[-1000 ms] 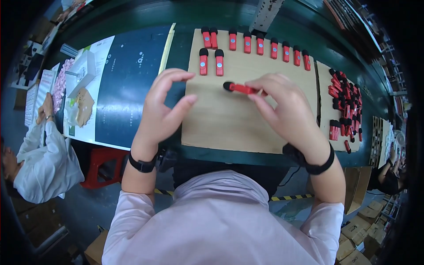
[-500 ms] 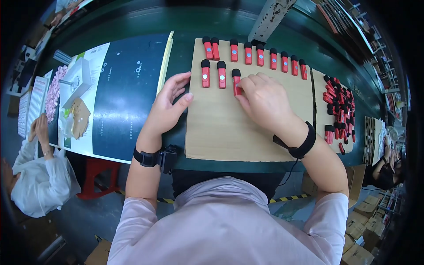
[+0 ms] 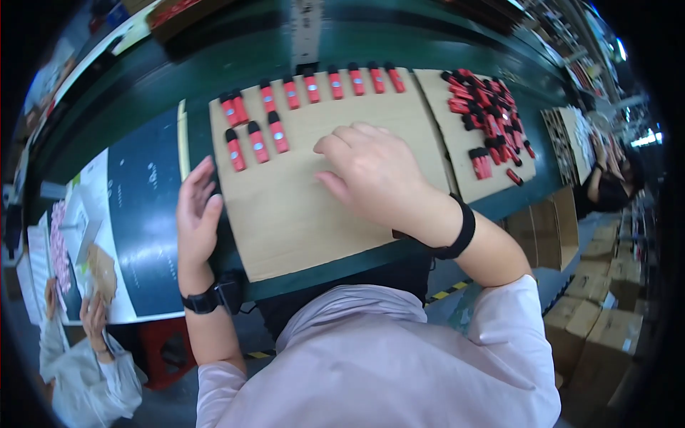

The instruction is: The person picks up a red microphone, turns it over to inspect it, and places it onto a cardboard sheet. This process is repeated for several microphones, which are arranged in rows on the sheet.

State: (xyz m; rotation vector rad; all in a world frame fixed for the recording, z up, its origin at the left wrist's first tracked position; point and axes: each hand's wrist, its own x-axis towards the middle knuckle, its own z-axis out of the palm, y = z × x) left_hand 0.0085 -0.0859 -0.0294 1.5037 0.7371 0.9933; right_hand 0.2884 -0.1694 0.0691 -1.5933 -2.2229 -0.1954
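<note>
- Three red, black-capped stick-shaped devices (image 3: pixel 255 140) lie side by side in a short row near the far left corner of the cardboard sheet (image 3: pixel 300 214); a longer row of the same devices (image 3: pixel 314 85) runs along the sheet's far edge.
- Right hand (image 3: pixel 374 175): palm down on the sheet's middle, fingers loosely curled and a little apart, clamped on nothing visible.
- Left hand (image 3: pixel 196 214): on the sheet's left edge, fingers straight and together, holding nothing.
- Step, as judged: laying the devices out in rows; the short row looks unfinished. The next move would call for a reach to the loose heap (image 3: pixel 489 118) at the desk's (image 3: pixel 442 43) right end.
- Materials: matt brown cardboard; smooth, glossy, slim plastic bodies; dark green desk surface.
</note>
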